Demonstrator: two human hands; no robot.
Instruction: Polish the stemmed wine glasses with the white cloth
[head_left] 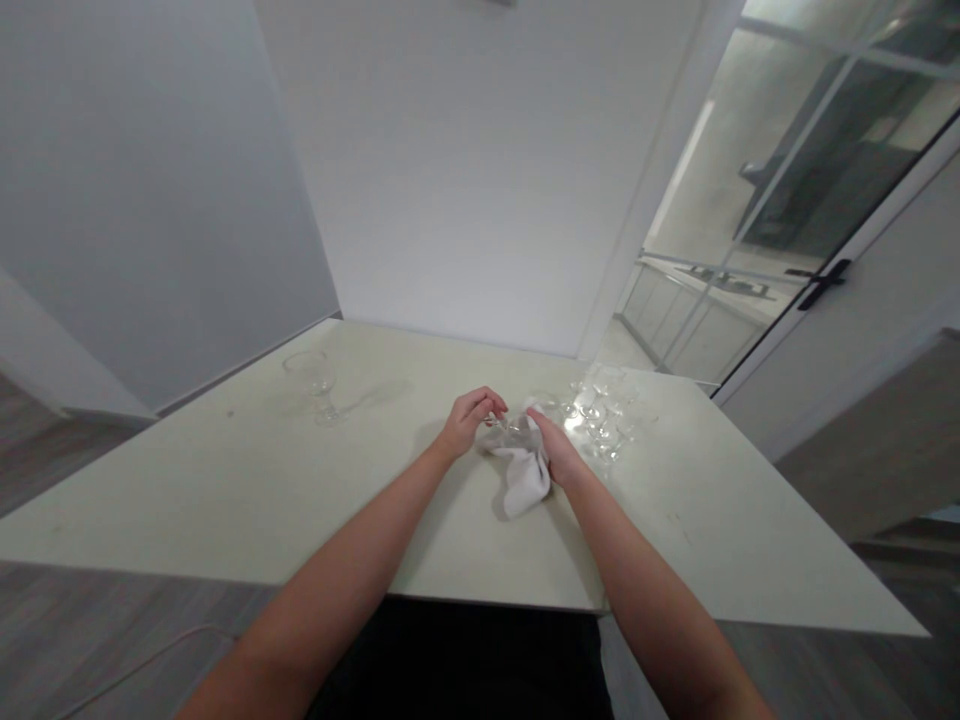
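Note:
Over the middle of the table, my left hand pinches a clear glass between its fingers. Most of that glass is hidden by the hands and the cloth, so its full shape does not show. A white cloth hangs down from my right hand, whose fingers press it against the glass from the right side. The loose end of the cloth reaches down close to the tabletop.
Several clear glasses stand close together just right of my right hand. One stemmed glass stands alone at the left on the pale table. A white wall borders the far edge; a glass-paned door is at the right.

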